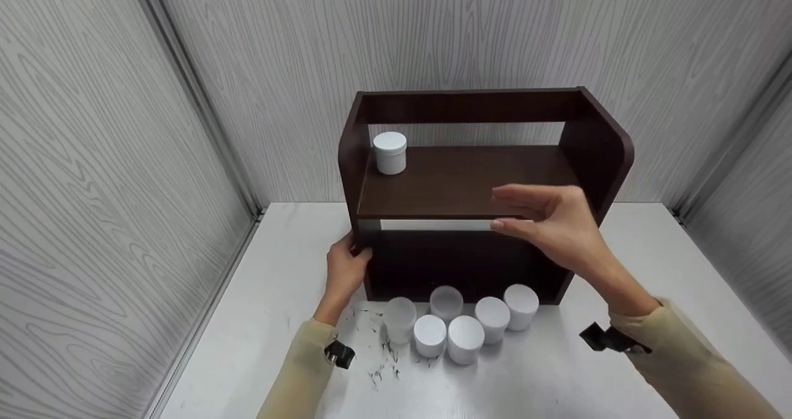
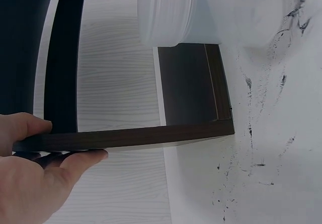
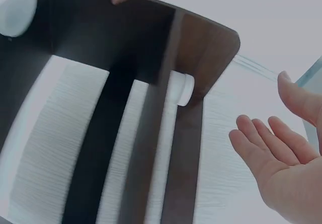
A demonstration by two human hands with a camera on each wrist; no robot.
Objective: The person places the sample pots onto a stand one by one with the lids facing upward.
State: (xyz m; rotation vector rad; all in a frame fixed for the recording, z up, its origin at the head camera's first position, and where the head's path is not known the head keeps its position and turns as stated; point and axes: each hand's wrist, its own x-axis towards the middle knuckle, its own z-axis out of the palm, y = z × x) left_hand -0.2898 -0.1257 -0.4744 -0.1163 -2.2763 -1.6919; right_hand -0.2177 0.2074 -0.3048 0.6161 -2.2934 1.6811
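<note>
A dark brown two-tier shelf (image 1: 470, 190) stands on the white table. My left hand (image 1: 346, 267) grips the edge of its left side panel; in the left wrist view the thumb and fingers (image 2: 83, 161) lie on either side of that panel. Held in the air before the shelf's right half, my right hand (image 1: 550, 221) has its thumb and fingers spread apart, with nothing between them. One white lidded jar (image 1: 390, 153) sits upright at the left end of the upper tier, and the right wrist view shows it (image 3: 180, 88) beyond the shelf board.
Several white jars (image 1: 465, 340) cluster on the table along the shelf's front edge. A frosted, more see-through one (image 1: 400, 320) is at their left. Dark scuff marks (image 1: 387, 351) streak the white table (image 1: 247, 345). Pale wood-grain panels (image 1: 297, 47) enclose the back and sides.
</note>
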